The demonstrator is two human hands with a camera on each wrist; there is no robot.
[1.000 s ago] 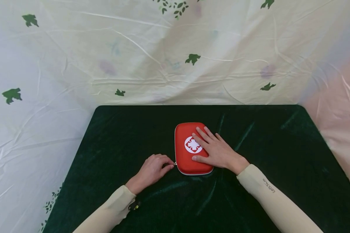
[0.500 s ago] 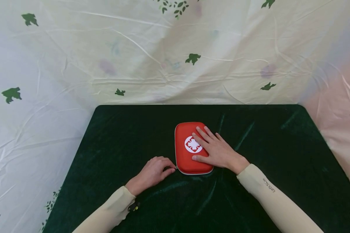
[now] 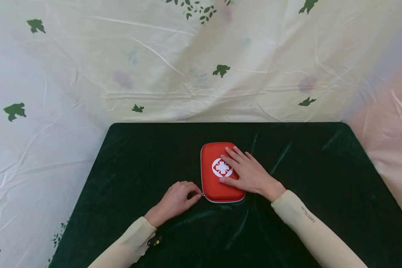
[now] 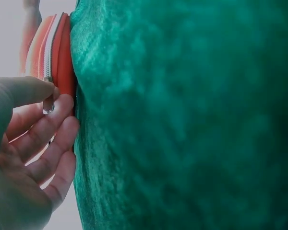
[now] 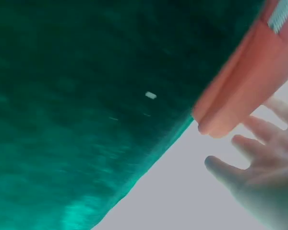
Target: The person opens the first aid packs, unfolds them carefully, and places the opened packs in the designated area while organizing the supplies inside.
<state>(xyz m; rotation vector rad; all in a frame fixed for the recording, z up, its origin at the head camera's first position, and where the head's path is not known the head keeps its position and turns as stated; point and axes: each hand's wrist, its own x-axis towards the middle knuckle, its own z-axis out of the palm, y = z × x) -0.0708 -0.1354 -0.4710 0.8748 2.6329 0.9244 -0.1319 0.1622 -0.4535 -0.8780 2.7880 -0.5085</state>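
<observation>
A red zip case with a white cross emblem lies flat on the dark green cloth. At its near left corner my left hand pinches the metal zipper pull between thumb and index finger. In the left wrist view the pale zipper teeth above the pull run along the red side, meshed as far as they show. My right hand rests on the right half of the lid with its fingers spread, partly covering the emblem. The case's right edge is mostly hidden under that hand.
A green velvet-like cloth covers the table, whose far corners are rounded. Pale curtains with leaf shapes hang behind and at the sides. A tiny white fleck shows on the cloth in the right wrist view.
My left hand has moved slightly toward me and to the right, and the zipper pull has come down to the case's near left corner. My right hand stays on the lid.
</observation>
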